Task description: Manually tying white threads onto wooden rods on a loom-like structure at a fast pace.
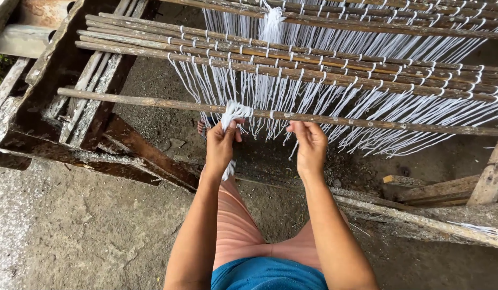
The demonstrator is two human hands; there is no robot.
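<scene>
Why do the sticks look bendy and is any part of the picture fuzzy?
In the head view, the wide lens bows the wooden rods near the edges; soft, even daylight leaves no hard shadows or glare; the left hand, right hand and white threads look sharp, only the corners look slightly soft.

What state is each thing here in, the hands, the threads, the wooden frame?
Left hand: closed around a bunch of white threads.
Right hand: fingers pinching a few hanging white strands.
Weathered wooden loom frame: strung with threads.
Lowest wooden rod: horizontal, threads draped over it.
</scene>
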